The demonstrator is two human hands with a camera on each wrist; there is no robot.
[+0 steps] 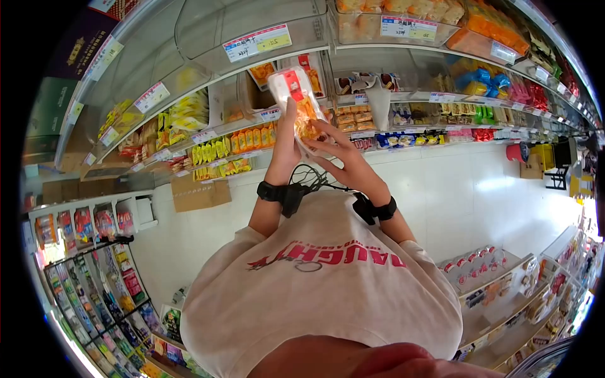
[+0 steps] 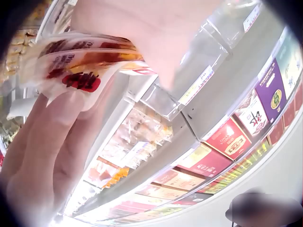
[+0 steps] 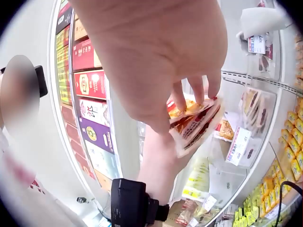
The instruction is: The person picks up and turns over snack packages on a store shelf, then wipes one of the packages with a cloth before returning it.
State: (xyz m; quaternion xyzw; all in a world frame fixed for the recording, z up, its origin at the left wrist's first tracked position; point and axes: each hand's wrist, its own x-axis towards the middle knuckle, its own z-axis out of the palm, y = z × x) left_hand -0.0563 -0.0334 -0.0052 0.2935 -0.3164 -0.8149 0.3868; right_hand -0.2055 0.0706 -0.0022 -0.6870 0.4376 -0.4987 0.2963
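Both hands hold a snack packet (image 1: 292, 86) in front of the shelves in the head view. It is clear and whitish with a red label and orange food inside. My left hand (image 1: 288, 135) grips its lower left side. From the right, my right hand (image 1: 348, 157) has its fingers on the lower part. In the right wrist view, several right fingertips bend over the packet (image 3: 196, 124), with the left forearm behind. The left wrist view shows layered edges of the packet (image 2: 90, 71), with fingers (image 2: 59, 118) against its underside.
Above the hands, a clear shelf bin (image 1: 252, 22) bears a price tag (image 1: 257, 43). Yellow snack packs (image 1: 189, 113) fill a lower shelf on the left. A cardboard box (image 1: 201, 194) sits on the floor under the shelves. Boxed goods (image 2: 227, 137) line another shelf.
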